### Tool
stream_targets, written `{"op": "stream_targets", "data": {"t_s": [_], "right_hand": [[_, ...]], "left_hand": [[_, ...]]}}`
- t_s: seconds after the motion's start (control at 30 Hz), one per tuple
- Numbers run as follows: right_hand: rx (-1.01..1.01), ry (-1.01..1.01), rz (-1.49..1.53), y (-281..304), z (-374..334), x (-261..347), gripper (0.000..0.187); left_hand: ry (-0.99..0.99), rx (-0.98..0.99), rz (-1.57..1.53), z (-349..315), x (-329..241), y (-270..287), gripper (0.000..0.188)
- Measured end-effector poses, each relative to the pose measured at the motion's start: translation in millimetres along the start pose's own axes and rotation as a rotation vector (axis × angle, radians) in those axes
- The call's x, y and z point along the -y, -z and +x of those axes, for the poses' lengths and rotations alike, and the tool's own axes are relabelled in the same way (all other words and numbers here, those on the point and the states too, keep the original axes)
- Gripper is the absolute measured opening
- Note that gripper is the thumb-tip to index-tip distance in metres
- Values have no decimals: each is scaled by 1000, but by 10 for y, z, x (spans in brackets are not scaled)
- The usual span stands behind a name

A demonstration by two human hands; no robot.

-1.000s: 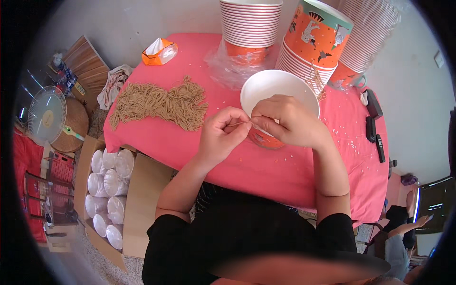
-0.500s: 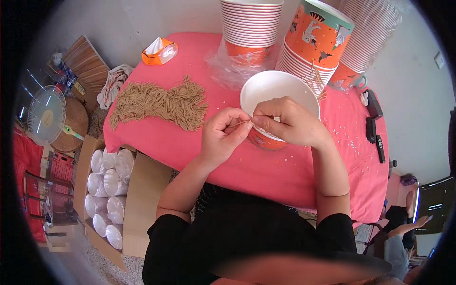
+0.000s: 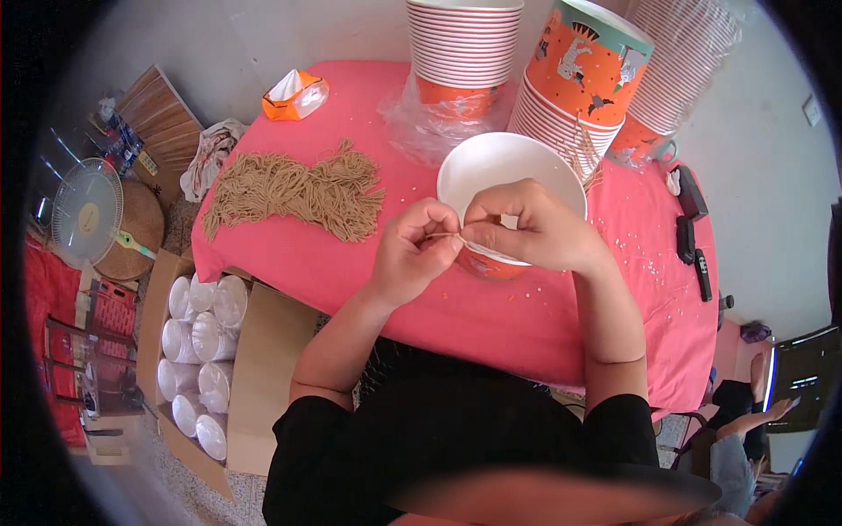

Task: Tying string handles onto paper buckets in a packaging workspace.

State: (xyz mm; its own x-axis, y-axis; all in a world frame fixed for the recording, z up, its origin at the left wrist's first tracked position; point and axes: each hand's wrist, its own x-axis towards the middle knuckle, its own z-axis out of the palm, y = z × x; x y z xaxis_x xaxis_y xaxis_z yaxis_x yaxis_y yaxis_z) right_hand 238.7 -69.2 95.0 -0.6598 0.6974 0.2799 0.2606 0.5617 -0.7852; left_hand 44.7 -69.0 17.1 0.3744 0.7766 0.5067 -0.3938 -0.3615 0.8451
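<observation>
A paper bucket (image 3: 500, 162), white inside and orange outside, stands close in front of me near the table's front edge. My left hand (image 3: 415, 250) is closed in a pinch on a thin tan string (image 3: 441, 234) at the bucket's near left rim. Against its fingertips, my right hand (image 3: 531, 226) pinches the same string, thumb and forefinger together over the rim. The fingers hide where the string meets the bucket wall. To the left lies a spread bundle of tan strings (image 3: 294, 193), apart from both hands.
Stacked paper buckets (image 3: 465, 44) rise at the back, with a patterned orange bucket (image 3: 589, 66) topping another stack. An orange tissue pack (image 3: 295, 95) lies at the far left of the pink-covered table (image 3: 360, 96). Black devices (image 3: 685, 237) sit right. A carton (image 3: 272, 359) stands at lower left.
The bucket has shifted slightly left and down. My hands have stayed together at its rim, with the fingers moving a little and more string showing at the left fingertips.
</observation>
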Motion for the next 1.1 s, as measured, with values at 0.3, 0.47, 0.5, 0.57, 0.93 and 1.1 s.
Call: {"op": "stream_targets", "data": {"t_s": [0.3, 0.47, 0.5, 0.57, 0.93, 1.1], "right_hand": [[-194, 123, -224, -84, 45, -18, 10], [-238, 234, -279, -99, 68, -23, 9], [-238, 234, -279, -108, 65, -6, 9], [-233, 75, -199, -134, 46, 43, 10], [-334, 339, -500, -171, 62, 28, 19], [-338, 359, -581, -166, 61, 23, 21]], "left_hand": [[177, -135, -184, 22, -1, 13, 7], [223, -78, -285, 20, 28, 72, 8], [252, -62, -369, 28, 28, 81, 8], [280, -45, -453, 32, 24, 85, 7], [378, -112, -591, 45, -5, 66, 3], [372, -145, -590, 22, 38, 77, 6]]}}
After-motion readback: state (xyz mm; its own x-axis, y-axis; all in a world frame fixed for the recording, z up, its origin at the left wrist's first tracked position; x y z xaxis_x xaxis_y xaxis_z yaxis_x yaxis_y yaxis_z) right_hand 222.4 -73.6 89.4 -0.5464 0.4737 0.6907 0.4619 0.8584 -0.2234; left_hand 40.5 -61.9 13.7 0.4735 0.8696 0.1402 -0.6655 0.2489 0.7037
